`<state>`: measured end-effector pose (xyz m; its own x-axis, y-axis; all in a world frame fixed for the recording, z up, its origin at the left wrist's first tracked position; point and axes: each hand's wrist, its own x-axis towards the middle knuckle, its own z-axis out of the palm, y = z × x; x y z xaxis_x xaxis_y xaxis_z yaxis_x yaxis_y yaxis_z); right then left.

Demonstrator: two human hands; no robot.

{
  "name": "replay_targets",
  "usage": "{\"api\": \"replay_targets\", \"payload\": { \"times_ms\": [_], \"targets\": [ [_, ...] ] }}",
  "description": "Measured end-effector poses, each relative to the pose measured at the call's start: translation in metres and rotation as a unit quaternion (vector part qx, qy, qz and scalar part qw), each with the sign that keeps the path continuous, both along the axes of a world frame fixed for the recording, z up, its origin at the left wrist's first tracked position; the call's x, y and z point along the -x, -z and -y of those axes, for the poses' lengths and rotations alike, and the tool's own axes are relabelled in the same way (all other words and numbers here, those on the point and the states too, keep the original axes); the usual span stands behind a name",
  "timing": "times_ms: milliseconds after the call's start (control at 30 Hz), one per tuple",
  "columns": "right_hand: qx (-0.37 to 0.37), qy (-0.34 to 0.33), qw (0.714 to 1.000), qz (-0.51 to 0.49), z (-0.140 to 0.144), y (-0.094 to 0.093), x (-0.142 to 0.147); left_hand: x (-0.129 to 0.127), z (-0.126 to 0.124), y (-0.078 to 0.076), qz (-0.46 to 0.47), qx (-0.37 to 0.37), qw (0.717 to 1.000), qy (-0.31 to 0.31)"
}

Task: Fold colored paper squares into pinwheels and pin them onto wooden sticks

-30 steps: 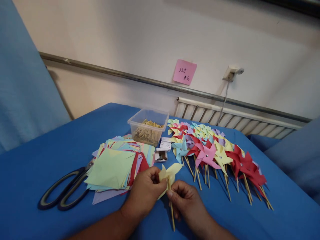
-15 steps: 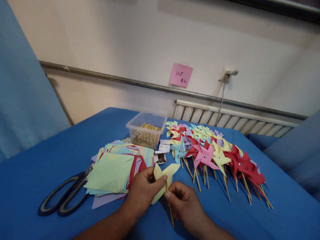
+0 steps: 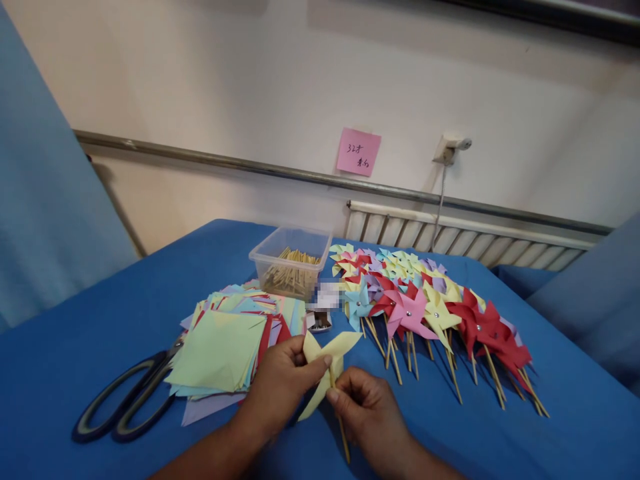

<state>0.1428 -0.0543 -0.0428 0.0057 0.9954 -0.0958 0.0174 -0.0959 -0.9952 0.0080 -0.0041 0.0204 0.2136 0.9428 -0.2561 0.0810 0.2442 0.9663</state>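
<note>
A yellow paper pinwheel (image 3: 334,351) sits between both hands at the front of the blue table (image 3: 90,320). My left hand (image 3: 280,387) pinches its folded centre from the left, thumb on top. My right hand (image 3: 367,410) grips the thin wooden stick (image 3: 344,443) just below the paper. The stick's lower end pokes out under the right hand. The pinwheel's blades spread upward and down to the left.
A stack of coloured paper squares (image 3: 225,340) lies left of the hands, with large scissors (image 3: 120,407) beside it. A clear plastic box of wooden sticks (image 3: 291,262) stands behind. Several finished pinwheels (image 3: 430,307) on sticks lie in rows to the right. A small box (image 3: 320,320) sits in the middle.
The yellow pinwheel has opened wider and tilted, its lower blade now pointing down left. Both hands stay on it, shifted slightly lower in view as the camera moved.
</note>
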Motion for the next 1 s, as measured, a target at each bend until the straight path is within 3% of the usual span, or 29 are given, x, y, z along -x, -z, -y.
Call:
{"api": "replay_targets", "payload": {
  "times_ms": [367, 700, 1000],
  "targets": [
    [-0.041, 0.016, 0.996, 0.072, 0.000, -0.006, 0.002, 0.002, -0.003, -0.003, -0.003, 0.018, 1.000, -0.010],
    [-0.017, 0.040, 0.999, -0.015, -0.007, 0.000, -0.001, 0.002, -0.004, -0.005, 0.044, 0.027, 0.999, 0.002],
    [-0.037, 0.046, 0.998, -0.032, -0.004, -0.017, -0.005, 0.004, 0.003, -0.009, 0.138, 0.020, 0.989, 0.057]
  ]
}}
